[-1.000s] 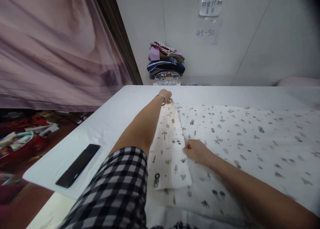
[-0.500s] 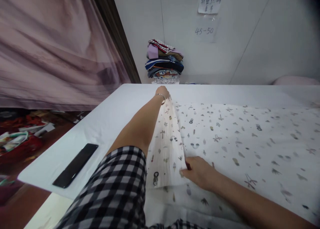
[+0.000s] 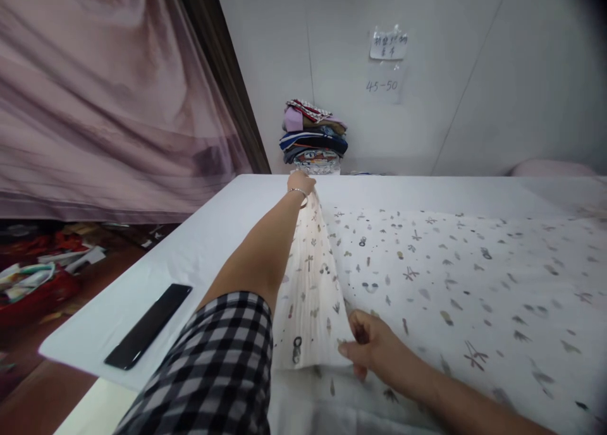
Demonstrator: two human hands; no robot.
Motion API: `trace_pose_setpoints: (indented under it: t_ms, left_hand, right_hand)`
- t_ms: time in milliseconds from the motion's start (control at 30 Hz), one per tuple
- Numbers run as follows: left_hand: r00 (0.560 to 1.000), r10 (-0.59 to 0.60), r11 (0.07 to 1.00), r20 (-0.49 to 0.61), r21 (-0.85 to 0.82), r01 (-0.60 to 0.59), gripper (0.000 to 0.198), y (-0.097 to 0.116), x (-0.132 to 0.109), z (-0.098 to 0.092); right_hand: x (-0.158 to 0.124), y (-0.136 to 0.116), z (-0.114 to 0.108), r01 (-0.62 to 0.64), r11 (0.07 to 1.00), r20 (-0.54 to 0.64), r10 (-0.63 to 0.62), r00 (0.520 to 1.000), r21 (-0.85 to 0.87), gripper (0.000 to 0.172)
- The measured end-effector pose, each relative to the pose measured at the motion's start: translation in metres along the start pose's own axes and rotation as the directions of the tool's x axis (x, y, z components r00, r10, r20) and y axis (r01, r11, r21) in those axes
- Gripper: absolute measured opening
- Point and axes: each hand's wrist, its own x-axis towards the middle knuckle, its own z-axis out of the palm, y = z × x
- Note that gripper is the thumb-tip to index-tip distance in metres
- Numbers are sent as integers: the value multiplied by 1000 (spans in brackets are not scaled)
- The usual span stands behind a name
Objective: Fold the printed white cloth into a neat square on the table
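Note:
A white cloth printed with small dark motifs lies spread over a white table. Its left edge is folded over into a long narrow strip and lifted off the surface. My left hand, with a bracelet on the wrist, is stretched to the far end of that strip and is closed on its far corner. My right hand is near the table's front and pinches the strip's near corner between thumb and fingers.
A black phone lies near the table's front left corner. A stack of folded clothes stands at the back against the grey wall, under paper notes. A mauve curtain hangs on the left; clutter lies on the floor.
My right hand slid along the fold from its middle toward me and now pinches the near corner. The folded strip has risen off the cloth. My left hand kept its hold at the far end.

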Motion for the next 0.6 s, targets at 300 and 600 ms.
trace_pose_setpoints:
  t_ms: [300, 600]
  left_hand:
    - [992, 103, 994, 67, -50, -99, 48, 38, -26, 6]
    - [951, 251, 967, 180, -92, -238, 70, 99, -80, 54]
  right_hand:
    - [-21, 27, -11, 10, 998, -110, -2, 994, 69, 31]
    - [-50, 45, -33, -149, 988, -118, 154, 981, 51, 97]
